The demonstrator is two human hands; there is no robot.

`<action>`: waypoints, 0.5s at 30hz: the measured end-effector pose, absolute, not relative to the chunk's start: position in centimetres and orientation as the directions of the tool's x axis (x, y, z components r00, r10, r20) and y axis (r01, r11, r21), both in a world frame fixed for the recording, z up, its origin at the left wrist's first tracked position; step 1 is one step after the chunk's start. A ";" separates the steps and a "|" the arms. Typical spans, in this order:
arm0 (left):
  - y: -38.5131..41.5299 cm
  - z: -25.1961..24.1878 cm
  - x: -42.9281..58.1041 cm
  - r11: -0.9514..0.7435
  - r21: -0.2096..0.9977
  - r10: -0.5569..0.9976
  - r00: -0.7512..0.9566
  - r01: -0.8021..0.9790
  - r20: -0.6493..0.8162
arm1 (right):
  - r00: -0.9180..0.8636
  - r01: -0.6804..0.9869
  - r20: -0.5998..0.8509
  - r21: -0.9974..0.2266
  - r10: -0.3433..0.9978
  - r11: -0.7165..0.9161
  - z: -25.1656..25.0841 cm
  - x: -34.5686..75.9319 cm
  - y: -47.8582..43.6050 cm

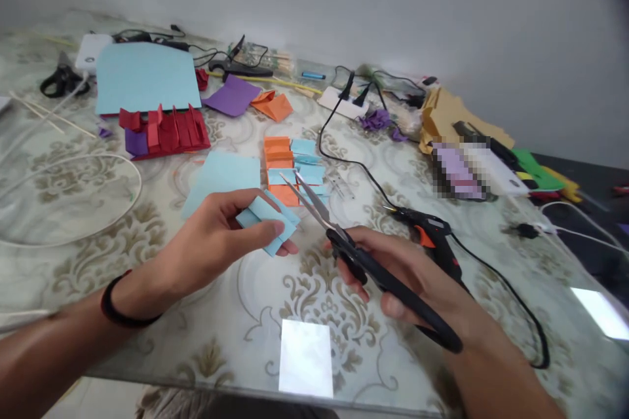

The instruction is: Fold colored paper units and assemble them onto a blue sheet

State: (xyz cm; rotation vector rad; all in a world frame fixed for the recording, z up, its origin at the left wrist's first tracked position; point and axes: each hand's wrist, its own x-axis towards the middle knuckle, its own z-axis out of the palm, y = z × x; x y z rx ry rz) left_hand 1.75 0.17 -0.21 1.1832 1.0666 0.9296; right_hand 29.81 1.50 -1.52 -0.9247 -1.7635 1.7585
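Observation:
My left hand (230, 226) pinches a folded light-blue paper (263, 215) between thumb and fingers, above the table. Black-handled scissors (363, 262) are in my right hand (398, 268), their blades slightly parted and pointing up and left, close to the folded paper but apart from it. Beyond the blades lies a group of folded orange (279, 158) and light-blue paper pieces (308, 175), side by side in rows. A flat light-blue sheet (226, 173) rests just behind my left hand.
A glue gun (432, 236) with its black cable lies at the right. Behind are a red folded-paper piece (170, 133), a large blue sheet (147, 78), purple paper (232, 95), an orange folded paper (272, 106) and a power strip (344, 103). Another pair of scissors (63, 82) lies far left.

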 end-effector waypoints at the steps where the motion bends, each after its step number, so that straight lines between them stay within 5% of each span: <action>1: 0.2 -0.2 1.7 0.159 0.987 0.958 0.244 -0.012 -0.151 | -0.655 0.124 -0.136 -0.990 0.743 -0.072 -1.6 29.9 1.5; 15: 0.1 -0.3 1.7 0.178 0.982 0.971 0.153 0.057 -0.184 | -0.685 0.110 -0.161 -0.987 0.710 -0.118 -1.7 29.3 1.3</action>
